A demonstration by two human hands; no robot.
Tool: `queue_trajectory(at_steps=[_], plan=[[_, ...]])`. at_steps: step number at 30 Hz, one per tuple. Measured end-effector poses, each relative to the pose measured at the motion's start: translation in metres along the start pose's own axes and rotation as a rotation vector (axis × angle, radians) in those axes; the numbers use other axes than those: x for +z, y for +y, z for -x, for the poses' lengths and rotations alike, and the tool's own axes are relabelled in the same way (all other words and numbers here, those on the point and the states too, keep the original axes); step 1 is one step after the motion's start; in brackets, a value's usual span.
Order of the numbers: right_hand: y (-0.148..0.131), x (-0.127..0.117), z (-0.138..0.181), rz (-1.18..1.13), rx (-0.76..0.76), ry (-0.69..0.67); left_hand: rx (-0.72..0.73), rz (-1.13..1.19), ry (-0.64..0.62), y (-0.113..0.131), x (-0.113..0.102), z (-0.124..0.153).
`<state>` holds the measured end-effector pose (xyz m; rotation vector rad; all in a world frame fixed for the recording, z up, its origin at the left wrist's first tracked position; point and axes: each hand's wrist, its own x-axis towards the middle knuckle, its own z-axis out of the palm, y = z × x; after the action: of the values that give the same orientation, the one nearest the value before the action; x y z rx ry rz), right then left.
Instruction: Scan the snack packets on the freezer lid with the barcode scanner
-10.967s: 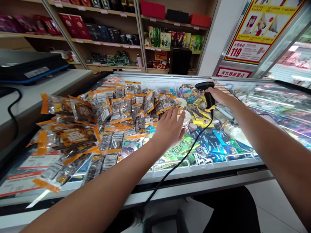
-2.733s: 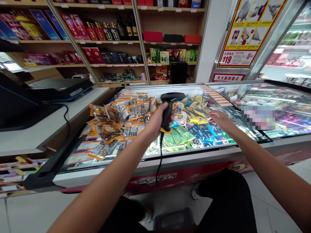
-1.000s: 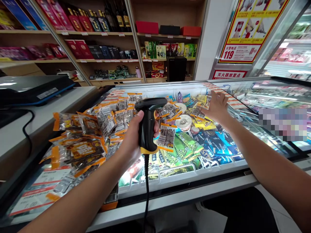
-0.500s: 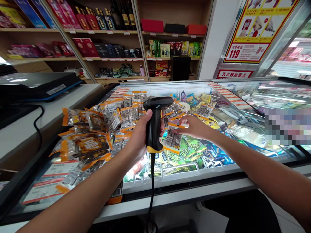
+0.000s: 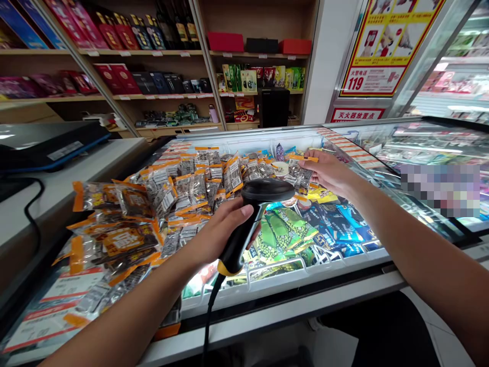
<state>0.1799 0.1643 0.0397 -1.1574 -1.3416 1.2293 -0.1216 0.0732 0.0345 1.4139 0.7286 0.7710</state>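
My left hand (image 5: 219, 224) is wrapped round the grip of a black barcode scanner (image 5: 267, 189) with yellow trim; its cable hangs down over the front edge. To the right, my right hand (image 5: 332, 171) pinches a small clear snack packet (image 5: 303, 178) with orange ends, its printed label facing up. Whether a second packet is in those fingers I cannot tell. Many similar orange-edged packets (image 5: 198, 188) lie heaped behind and left of the scanner. Green pea-patterned bags (image 5: 282, 227) lie under and between my hands.
The packets spread across a glass-topped chest freezer (image 5: 290, 293) with a white front rim. On the left, a weighing scale (image 5: 53, 148) stands on a counter (image 5: 126, 158). Shelves (image 5: 148, 97) of boxes and bottles line the back; a poster (image 5: 389, 48) hangs at right.
My right hand has moved right and away from me, with a packet in it. The scanner has tilted, its head now lower and further right. The view has shifted slightly.
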Motion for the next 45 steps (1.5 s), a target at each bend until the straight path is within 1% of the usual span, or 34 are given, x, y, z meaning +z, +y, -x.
queue_trajectory(at_steps=[2, 5, 7, 9, 13, 15, 17, 19, 21, 23, 26, 29, 31, 33, 34, 36, 38, 39, 40, 41, 43, 44, 45], plan=[[-0.001, 0.000, 0.002, 0.045, -0.015, -0.018, 0.017, 0.026, 0.015, -0.002, 0.001, -0.001], [-0.001, 0.002, 0.004, 0.162, -0.047, -0.059, 0.097, 0.040, 0.040, -0.001, 0.002, -0.001], [0.000, 0.003, 0.006, 0.244, -0.066, -0.054, 0.127, 0.031, 0.040, 0.001, 0.002, 0.000], [0.000, 0.004, 0.007, 0.294, -0.082, -0.047, 0.133, 0.024, 0.036, 0.003, 0.003, 0.001], [-0.001, 0.003, 0.007, 0.319, -0.096, -0.070, 0.137, 0.036, 0.057, 0.006, 0.005, 0.002], [0.000, 0.000, 0.004, 0.369, -0.115, -0.045, 0.142, 0.047, 0.074, 0.007, 0.006, 0.001], [0.006, -0.004, 0.000, 0.494, -0.121, 0.012, 0.158, 0.062, 0.109, 0.007, 0.007, 0.000], [0.016, -0.011, -0.008, 0.634, -0.093, 0.034, 0.174, 0.075, 0.160, 0.008, 0.007, -0.003], [0.027, -0.019, -0.019, 0.721, -0.072, 0.016, 0.174, 0.086, 0.209, 0.009, 0.007, -0.005], [0.037, -0.031, -0.030, 0.777, -0.091, 0.022, 0.161, 0.099, 0.239, 0.011, 0.006, -0.007], [0.045, -0.060, -0.044, 0.886, -0.111, 0.090, 0.142, 0.113, 0.275, 0.012, 0.004, -0.009], [0.048, -0.097, -0.050, 1.002, -0.079, 0.212, 0.145, 0.122, 0.308, 0.012, 0.002, -0.008], [0.050, -0.119, -0.052, 1.073, -0.025, 0.310, 0.146, 0.126, 0.320, 0.013, 0.001, -0.007], [0.052, -0.130, -0.053, 1.149, 0.016, 0.397, 0.148, 0.128, 0.329, 0.013, 0.002, -0.007], [0.052, -0.130, -0.052, 1.188, 0.005, 0.441, 0.151, 0.131, 0.331, 0.014, 0.002, -0.007], [0.048, -0.117, -0.048, 1.235, -0.103, 0.523, 0.157, 0.136, 0.336, 0.014, 0.003, -0.008], [0.041, -0.087, -0.041, 1.186, -0.284, 0.514, 0.154, 0.133, 0.348, 0.014, 0.004, -0.009], [0.037, -0.068, -0.037, 1.116, -0.366, 0.448, 0.151, 0.129, 0.355, 0.013, 0.004, -0.009], [0.033, -0.048, -0.032, 1.006, -0.428, 0.329, 0.149, 0.124, 0.362, 0.013, 0.004, -0.009], [0.030, -0.027, -0.026, 0.873, -0.457, 0.217, 0.150, 0.119, 0.365, 0.012, 0.004, -0.010], [0.028, 0.012, -0.017, 0.685, -0.415, 0.026, 0.151, 0.114, 0.355, 0.010, 0.003, -0.011], [0.029, 0.028, -0.013, 0.633, -0.376, -0.043, 0.151, 0.112, 0.347, 0.009, 0.003, -0.011], [0.030, 0.041, -0.010, 0.609, -0.360, -0.082, 0.149, 0.109, 0.342, 0.009, 0.003, -0.011]])
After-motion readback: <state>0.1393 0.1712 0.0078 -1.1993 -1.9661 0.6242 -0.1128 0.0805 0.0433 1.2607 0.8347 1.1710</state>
